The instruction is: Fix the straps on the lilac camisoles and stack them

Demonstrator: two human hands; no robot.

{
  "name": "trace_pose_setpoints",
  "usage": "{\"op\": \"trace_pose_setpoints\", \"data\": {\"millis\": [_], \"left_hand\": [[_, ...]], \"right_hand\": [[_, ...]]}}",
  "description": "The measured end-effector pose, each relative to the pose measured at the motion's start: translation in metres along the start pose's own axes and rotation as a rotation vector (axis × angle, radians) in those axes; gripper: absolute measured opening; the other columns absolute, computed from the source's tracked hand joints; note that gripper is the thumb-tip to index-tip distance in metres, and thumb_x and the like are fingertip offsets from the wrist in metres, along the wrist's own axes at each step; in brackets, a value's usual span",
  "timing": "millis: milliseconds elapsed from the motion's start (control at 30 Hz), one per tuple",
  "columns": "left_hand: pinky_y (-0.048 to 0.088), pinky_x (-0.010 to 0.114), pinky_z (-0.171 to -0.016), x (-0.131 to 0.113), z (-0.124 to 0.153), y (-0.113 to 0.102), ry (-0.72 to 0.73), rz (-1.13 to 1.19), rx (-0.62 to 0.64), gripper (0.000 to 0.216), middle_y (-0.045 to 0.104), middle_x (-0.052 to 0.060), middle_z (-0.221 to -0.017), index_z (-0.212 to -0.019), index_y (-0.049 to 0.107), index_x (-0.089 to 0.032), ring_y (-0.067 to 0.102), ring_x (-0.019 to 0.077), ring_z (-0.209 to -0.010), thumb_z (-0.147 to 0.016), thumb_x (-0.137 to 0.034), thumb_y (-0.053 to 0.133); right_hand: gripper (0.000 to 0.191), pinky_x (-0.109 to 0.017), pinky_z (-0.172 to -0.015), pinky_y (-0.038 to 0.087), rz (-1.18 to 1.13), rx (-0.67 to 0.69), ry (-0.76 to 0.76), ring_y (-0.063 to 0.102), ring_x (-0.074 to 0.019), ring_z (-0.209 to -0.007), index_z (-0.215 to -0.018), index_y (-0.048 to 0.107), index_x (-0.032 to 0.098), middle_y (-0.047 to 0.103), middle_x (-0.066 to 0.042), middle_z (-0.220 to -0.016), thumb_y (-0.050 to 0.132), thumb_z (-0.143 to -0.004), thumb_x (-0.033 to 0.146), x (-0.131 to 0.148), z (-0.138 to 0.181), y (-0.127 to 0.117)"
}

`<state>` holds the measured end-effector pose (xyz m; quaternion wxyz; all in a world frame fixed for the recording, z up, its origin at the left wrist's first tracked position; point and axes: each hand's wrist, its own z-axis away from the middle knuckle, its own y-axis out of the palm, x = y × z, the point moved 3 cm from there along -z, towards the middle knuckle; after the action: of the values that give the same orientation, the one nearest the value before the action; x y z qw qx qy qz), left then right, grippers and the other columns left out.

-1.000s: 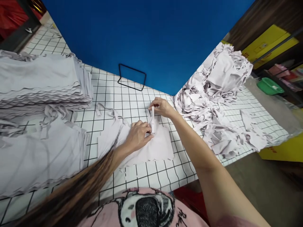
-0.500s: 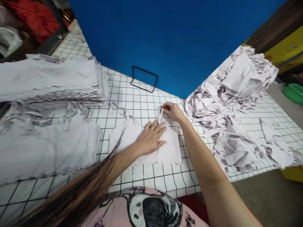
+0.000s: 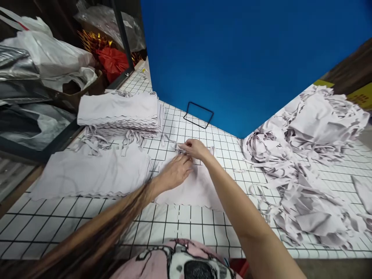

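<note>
A pale lilac fabric piece (image 3: 197, 190) with a scalloped lower edge lies flat on the white gridded table (image 3: 186, 221) in front of me. My left hand (image 3: 176, 172) rests on its upper part, fingers stretched out and pressing the cloth down. Just above it, my right hand (image 3: 195, 148) is closed in a pinch on a thin strap (image 3: 176, 145) at the top edge of the piece. The two hands nearly touch.
A flat layer of the same fabric pieces (image 3: 93, 174) lies to the left, with a tall stack (image 3: 120, 112) behind it. A heap of fabric offcuts (image 3: 305, 162) fills the right side. A black wire stand (image 3: 198, 114) sits by the blue wall. Plastic bags (image 3: 46, 62) crowd the far left.
The view has swung left and the bags have come into sight. My right hand has moved left along the top edge with the strap, now laid low. My left hand stays flat on the cloth.
</note>
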<state>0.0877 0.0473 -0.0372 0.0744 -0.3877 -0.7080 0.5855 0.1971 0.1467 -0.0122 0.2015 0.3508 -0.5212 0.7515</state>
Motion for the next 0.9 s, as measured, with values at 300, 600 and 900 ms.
{"op": "trace_pose_setpoints", "data": {"millis": [300,600,900], "left_hand": [[0.027,0.05,-0.119,0.009,0.01,0.013,0.03,-0.058,0.009,0.044,0.049,0.012,-0.143,-0.137,0.047,-0.016,0.034,0.0289,-0.141,-0.099,-0.037,0.042],[0.026,0.049,-0.119,0.011,0.011,0.015,0.031,-0.037,0.042,0.045,0.045,0.011,-0.148,-0.138,0.046,-0.015,0.027,0.0308,-0.145,-0.099,-0.036,0.043],[0.032,0.048,-0.115,0.012,0.009,0.004,-0.057,0.159,0.072,0.06,0.044,0.012,-0.15,-0.144,0.035,-0.017,0.031,0.0316,-0.144,-0.086,-0.013,0.046]], "right_hand": [[0.029,-0.025,-0.055,0.034,-0.216,0.012,0.048,0.041,-0.0109,-0.056,-0.068,0.045,0.021,0.047,0.004,-0.06,0.06,-0.083,0.04,0.01,-0.01,0.017],[0.026,-0.028,-0.072,0.044,-0.494,-0.124,-0.288,0.053,-0.0134,-0.077,-0.082,0.065,0.021,0.06,-0.001,-0.083,0.066,-0.085,0.046,0.025,0.058,-0.046],[0.028,-0.036,-0.081,0.05,-0.03,0.262,-0.327,0.059,-0.0178,-0.095,-0.116,0.066,0.026,0.061,-0.007,-0.114,0.053,-0.092,0.022,-0.012,0.134,-0.042]]}}
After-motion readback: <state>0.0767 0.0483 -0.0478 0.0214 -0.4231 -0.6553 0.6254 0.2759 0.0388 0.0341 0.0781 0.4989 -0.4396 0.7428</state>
